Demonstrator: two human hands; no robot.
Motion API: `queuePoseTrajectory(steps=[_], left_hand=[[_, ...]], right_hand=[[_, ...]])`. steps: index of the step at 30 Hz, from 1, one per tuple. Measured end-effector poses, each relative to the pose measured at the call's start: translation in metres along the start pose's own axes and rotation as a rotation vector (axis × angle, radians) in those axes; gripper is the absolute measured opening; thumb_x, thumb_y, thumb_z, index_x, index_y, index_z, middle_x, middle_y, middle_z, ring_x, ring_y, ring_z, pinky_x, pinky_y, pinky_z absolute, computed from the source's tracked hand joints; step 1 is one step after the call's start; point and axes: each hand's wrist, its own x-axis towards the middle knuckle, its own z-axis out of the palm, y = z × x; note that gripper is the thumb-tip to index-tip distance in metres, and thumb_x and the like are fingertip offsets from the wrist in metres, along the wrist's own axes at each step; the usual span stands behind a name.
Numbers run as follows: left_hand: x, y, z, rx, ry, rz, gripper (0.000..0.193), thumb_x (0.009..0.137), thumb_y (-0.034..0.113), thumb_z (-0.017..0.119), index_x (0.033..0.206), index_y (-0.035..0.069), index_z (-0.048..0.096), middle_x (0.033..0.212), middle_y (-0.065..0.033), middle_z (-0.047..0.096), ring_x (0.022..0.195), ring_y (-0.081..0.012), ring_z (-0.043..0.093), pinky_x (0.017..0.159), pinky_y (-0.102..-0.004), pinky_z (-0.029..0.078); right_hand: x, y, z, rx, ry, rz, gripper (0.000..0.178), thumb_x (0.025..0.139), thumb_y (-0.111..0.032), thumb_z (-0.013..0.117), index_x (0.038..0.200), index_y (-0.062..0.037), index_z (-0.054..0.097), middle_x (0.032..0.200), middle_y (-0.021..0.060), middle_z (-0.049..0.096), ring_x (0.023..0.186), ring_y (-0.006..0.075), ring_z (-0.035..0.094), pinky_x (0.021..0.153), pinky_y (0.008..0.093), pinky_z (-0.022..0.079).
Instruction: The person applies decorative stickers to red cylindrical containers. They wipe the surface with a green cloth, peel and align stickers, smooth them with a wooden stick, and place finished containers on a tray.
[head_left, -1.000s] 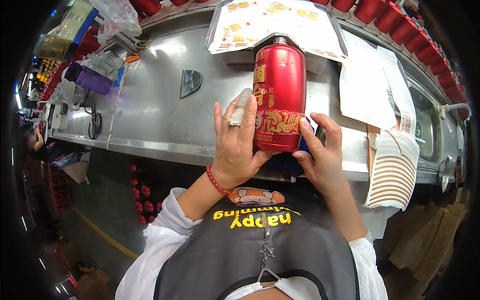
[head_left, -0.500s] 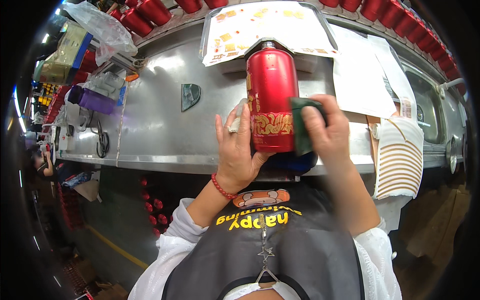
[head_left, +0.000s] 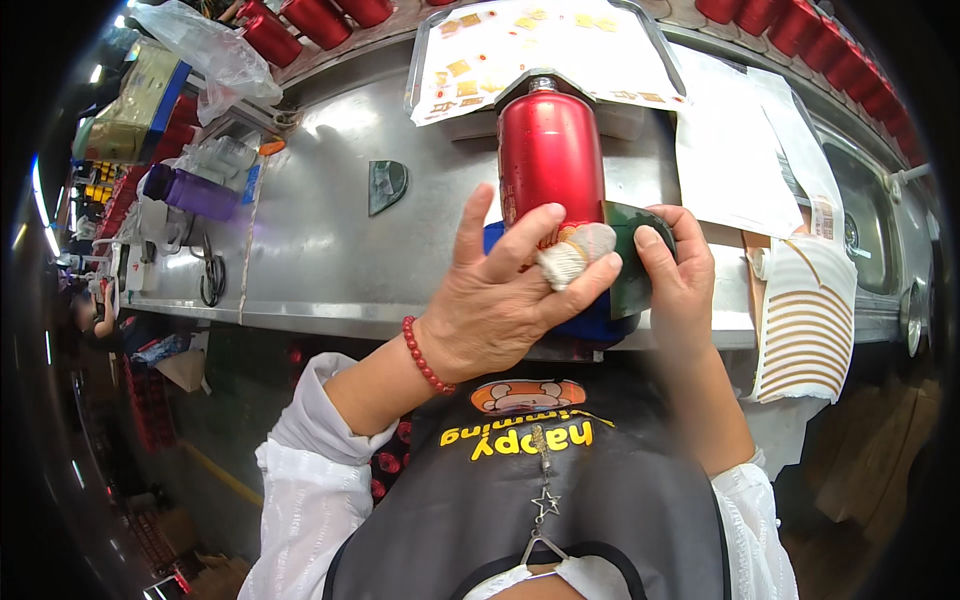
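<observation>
A shiny red metal bottle [head_left: 551, 155] lies with its silver neck pointing away from me, over something blue [head_left: 600, 328] at the bench's front edge. My right hand [head_left: 685, 265] pinches a dark green scraper [head_left: 628, 250], a flat blade held against the bottle's right side. Across the bottle's lower end reaches my left hand [head_left: 490, 310], its fingers spread and one wearing a white wrapping. Those fingers cover most of the gold pattern, and a fingertip comes close to the scraper; whether they touch is unclear. A similar dark scraper [head_left: 387, 187] rests on the bench to the left.
Behind the bottle stands a tray [head_left: 412, 75] lined with a sheet of small gold and red stickers. White sheets [head_left: 735, 145] and a brown-striped sheet [head_left: 808, 325] lie to the right, near a sink [head_left: 860, 225]. At left are a purple bottle [head_left: 190, 192] and scissors [head_left: 211, 275].
My left hand has moved from the bottle's left side to over its lower end. The bottle has rolled, turning the gold pattern leftward. The scraper stays at its right side.
</observation>
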Motion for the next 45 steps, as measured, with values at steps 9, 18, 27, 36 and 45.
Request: queuePoseTrajectory(steps=[9, 18, 27, 36, 45], left_hand=[[-0.022, 0.001, 0.023, -0.278, 0.204, -0.146, 0.050, 0.085, 0.026, 0.070, 0.133, 0.023, 0.058, 0.120, -0.0057, 0.066, 0.130, -0.0260, 0.047, 0.122, -0.0611, 0.009], [-0.042, -0.004, 0.023, -0.348, -0.037, -0.486, 0.094, 0.087, 0.057, 0.068, 0.151, -0.004, 0.035, 0.138, -0.0171, 0.055, 0.138, -0.0389, 0.036, 0.117, -0.0620, 0.009], [-0.041, -0.007, 0.031, -0.354, 0.000, -0.514, 0.100, 0.078, 0.053, 0.077, 0.151, -0.003, 0.037, 0.130, -0.0161, 0.061, 0.136, -0.0384, 0.036, 0.117, -0.0632, 0.008], [-0.039, -0.007, 0.031, -0.388, 0.107, -0.527, 0.106, 0.073, 0.058, 0.079, 0.151, -0.002, 0.038, 0.114, -0.0154, 0.067, 0.137, -0.0382, 0.037, 0.117, -0.0633, 0.006], [-0.033, -0.011, 0.020, -0.350, 0.080, -0.476, 0.110, 0.075, 0.061, 0.077, 0.153, -0.002, 0.033, 0.104, -0.0147, 0.070, 0.138, -0.0394, 0.035, 0.116, -0.0646, 0.005]], right_hand=[[0.022, -0.010, 0.002, -0.599, 0.057, -0.636, 0.024, 0.089, -0.009, 0.074, 0.110, -0.0044, 0.064, 0.090, 0.0052, 0.065, 0.078, 0.0142, 0.059, 0.068, 0.0261, 0.050], [0.071, -0.043, 0.005, -0.681, -0.147, -0.829, 0.031, 0.075, 0.006, 0.078, 0.104, -0.0052, 0.073, 0.085, 0.0063, 0.062, 0.082, 0.0188, 0.062, 0.067, 0.0285, 0.048], [0.059, -0.042, 0.009, -0.837, -0.140, -1.007, 0.032, 0.076, 0.003, 0.079, 0.106, -0.0061, 0.072, 0.084, 0.0069, 0.060, 0.077, 0.0213, 0.059, 0.065, 0.0301, 0.048], [0.024, -0.033, 0.010, -0.812, -0.291, -1.017, 0.046, 0.067, 0.009, 0.082, 0.109, -0.0077, 0.072, 0.085, 0.0077, 0.057, 0.071, 0.0186, 0.058, 0.058, 0.0289, 0.048], [0.005, -0.050, 0.009, -0.729, -0.596, -0.921, 0.046, 0.065, 0.010, 0.082, 0.106, -0.0083, 0.073, 0.083, 0.0049, 0.055, 0.069, 0.0161, 0.054, 0.056, 0.0272, 0.043]])
